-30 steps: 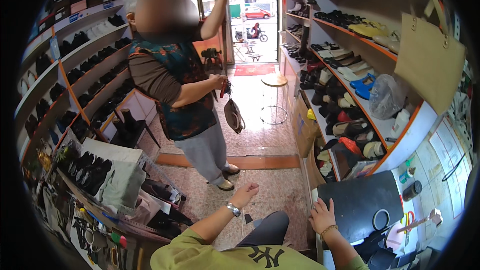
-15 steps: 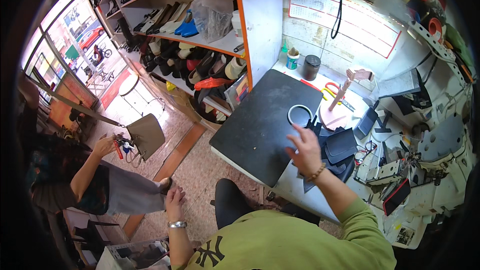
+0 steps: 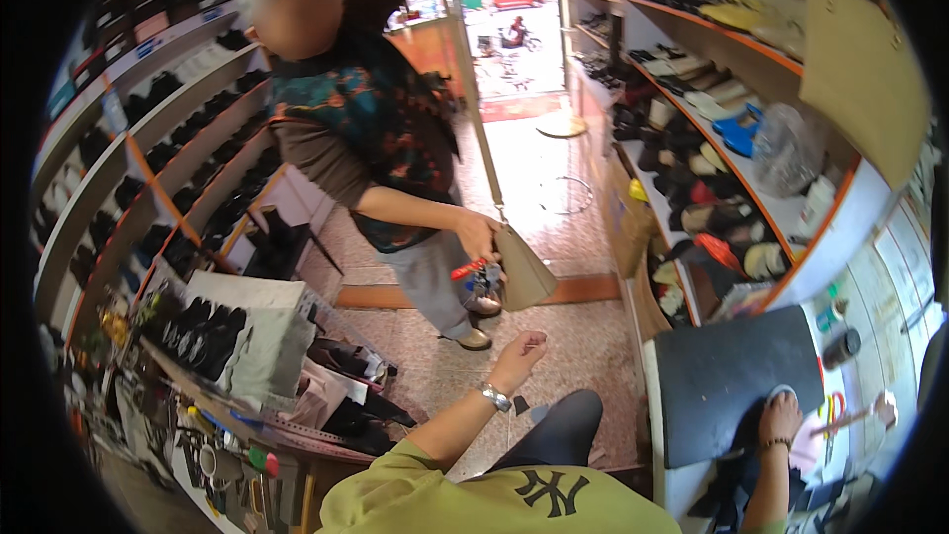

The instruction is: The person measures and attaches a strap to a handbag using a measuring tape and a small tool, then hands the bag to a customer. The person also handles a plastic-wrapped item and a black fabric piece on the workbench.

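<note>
The person's left hand is raised over the speckled floor, a metal watch on its wrist; the fingers are curled loosely with the fingertips drawn together, and whether that grip pinches anything cannot be told. It touches nothing else and hangs just below the tan leather handbag that another person, standing opposite, holds by its long strap. That bag hangs with its long axis nearly upright, narrow top toward the strap and broad base toward the floor. The right hand rests palm down, fingers spread flat and open, on the near edge of the black rectangular mat on the counter. Shoe shelves line the right wall.
</note>
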Motion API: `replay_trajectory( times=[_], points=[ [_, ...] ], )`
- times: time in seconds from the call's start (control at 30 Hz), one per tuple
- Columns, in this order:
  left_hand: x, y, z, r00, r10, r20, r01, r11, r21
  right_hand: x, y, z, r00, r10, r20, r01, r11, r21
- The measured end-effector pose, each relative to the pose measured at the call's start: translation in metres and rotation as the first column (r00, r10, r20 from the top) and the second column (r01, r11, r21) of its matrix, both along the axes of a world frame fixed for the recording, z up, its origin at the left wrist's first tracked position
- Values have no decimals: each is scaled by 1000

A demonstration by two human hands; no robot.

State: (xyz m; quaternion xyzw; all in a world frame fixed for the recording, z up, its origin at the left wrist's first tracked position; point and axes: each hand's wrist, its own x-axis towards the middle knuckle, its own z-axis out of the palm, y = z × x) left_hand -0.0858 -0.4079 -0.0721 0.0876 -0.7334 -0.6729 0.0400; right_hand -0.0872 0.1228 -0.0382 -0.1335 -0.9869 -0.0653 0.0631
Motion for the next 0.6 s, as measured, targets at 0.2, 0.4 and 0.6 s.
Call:
replay_trajectory(
  times=[0.2,0.4,0.6],
  points=[
    [4,-30,51,927,217,-306,-299,919,-255,-28,50,-13,989,-148,9,147,988,41],
    [-24,-67,140,762,230,-605,-619,531,-578,-27,26,9,976,50,-212,-46,999,22],
    [-66,-102,206,765,116,-633,-637,-2,-771,-25,-77,45,851,413,-325,-478,865,-154]
  ],
)
